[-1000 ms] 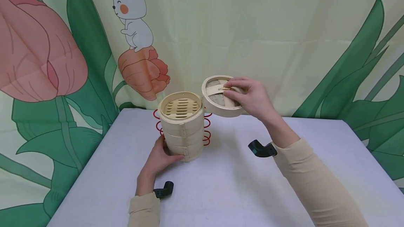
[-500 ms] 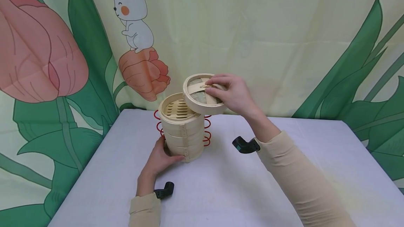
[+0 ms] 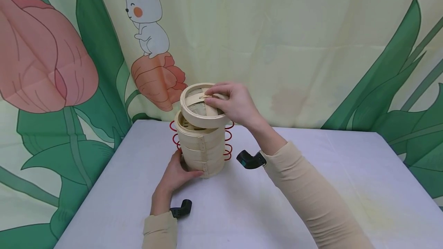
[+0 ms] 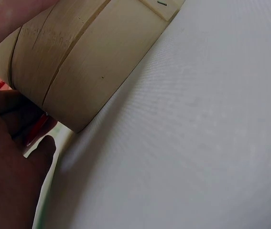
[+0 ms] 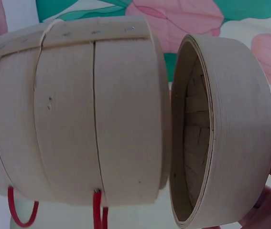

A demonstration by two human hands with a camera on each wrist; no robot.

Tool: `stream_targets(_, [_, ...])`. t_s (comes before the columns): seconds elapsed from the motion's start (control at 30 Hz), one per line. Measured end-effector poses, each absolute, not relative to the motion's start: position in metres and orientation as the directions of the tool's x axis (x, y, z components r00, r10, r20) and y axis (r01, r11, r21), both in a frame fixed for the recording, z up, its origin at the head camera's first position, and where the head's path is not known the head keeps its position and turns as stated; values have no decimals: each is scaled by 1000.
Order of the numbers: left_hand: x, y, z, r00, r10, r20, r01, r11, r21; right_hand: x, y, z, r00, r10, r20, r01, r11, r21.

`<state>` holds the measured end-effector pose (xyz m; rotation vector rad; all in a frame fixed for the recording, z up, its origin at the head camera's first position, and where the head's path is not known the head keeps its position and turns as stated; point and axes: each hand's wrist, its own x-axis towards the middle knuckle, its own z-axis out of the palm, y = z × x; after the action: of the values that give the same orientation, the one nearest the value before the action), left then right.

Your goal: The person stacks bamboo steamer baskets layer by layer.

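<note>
A stacked bamboo steamer (image 3: 207, 149) stands upright on the table, with red cord loops (image 3: 228, 149) on both sides. My left hand (image 3: 175, 173) grips its lower part from the left, thumb across the front and fingers reaching behind. Above the top tier, my right hand (image 3: 236, 103) pinches the small handle of the woven bamboo lid (image 3: 194, 115). The lid is tilted and covers most of the slatted opening in the head view. In the right wrist view a narrow gap shows between the lid (image 5: 240, 129) and the top tier (image 5: 128, 119).
A white cloth covers the table (image 3: 311, 187). Behind it hangs a printed curtain (image 3: 294, 49) with a rabbit, a carrot and large leaves. Black wrist cameras sit on both forearms.
My right hand has carried the lid leftward, from beside the steamer to above its top opening. The left hand has kept its grip on the steamer, which stays in place.
</note>
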<state>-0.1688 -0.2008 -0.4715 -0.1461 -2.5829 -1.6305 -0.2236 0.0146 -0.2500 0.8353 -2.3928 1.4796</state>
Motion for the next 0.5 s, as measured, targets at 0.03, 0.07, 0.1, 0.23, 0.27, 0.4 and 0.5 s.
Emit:
stream_targets(0.03, [-170,-202,-474,-991,35,126,128,432,893,-224,12,-251,-817,-361,449,-563,336,-755])
stream_targets(0.07, [-170,-202,-475,-991,30,130,130,437,890,-224,10,-252,-818,-365,445,-562,337,-756])
stream_targets(0.1, [-170,-202,-476,-991,27,133,131,444,886,-224,8,-253,-817,-370,442,-562,340,-754])
stream_targets(0.23, [-169,-202,-476,-991,9,132,121,462,879,-223,1,-256,-806,-395,442,-576,350,-739])
stream_targets(0.27, [-169,-201,-476,-991,7,131,120,465,877,-222,-1,-256,-803,-399,443,-581,352,-734])
stream_targets(0.4, [-169,-201,-475,-991,7,132,120,467,876,-221,-6,-257,-801,-412,434,-584,377,-719])
stream_targets(0.5, [-169,-201,-474,-990,10,141,130,466,875,-221,-7,-258,-806,-416,421,-578,404,-709])
